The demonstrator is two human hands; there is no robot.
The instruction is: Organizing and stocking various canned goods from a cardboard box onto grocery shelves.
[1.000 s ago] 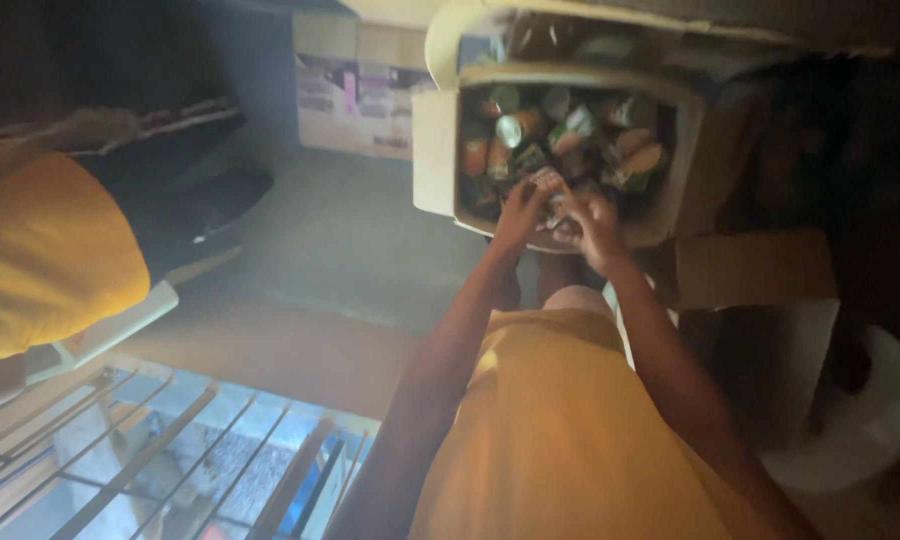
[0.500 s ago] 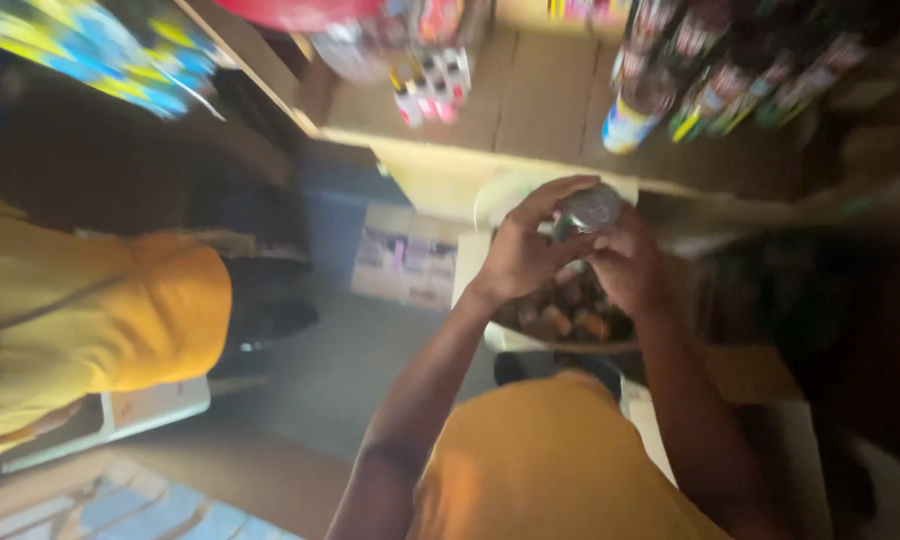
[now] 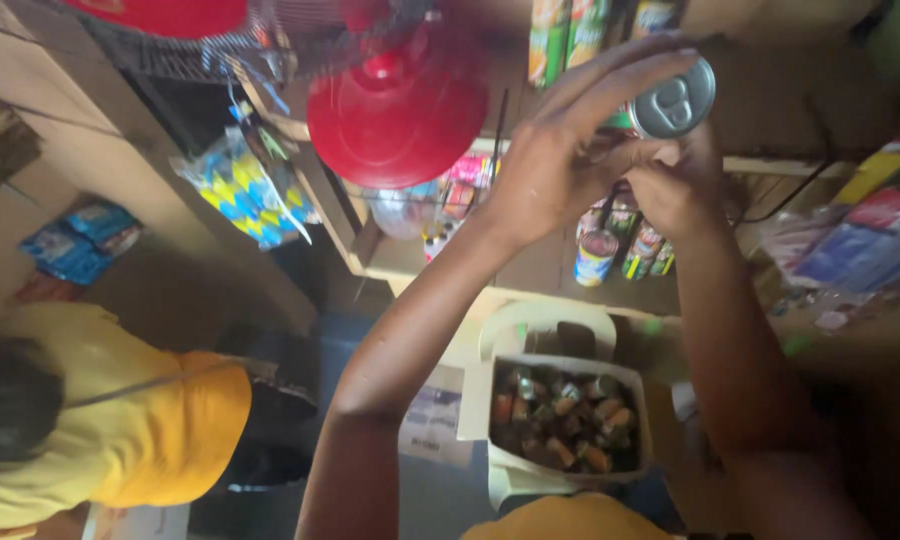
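A: Left hand (image 3: 555, 165)?
B: Fingers (image 3: 620, 70) stretched long, tips curved over the drink can (image 3: 675, 100), touching its side.
A: Right hand (image 3: 682, 185)?
B: Closed around the can from below, silver top showing. Can is raised before the shelf edge (image 3: 530, 285), well above the carton of cans (image 3: 565, 430).

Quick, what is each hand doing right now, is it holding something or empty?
Left hand: fingers curled around the silver drink can, holding it up.
Right hand: closed on the same can from below, partly hidden behind the left.
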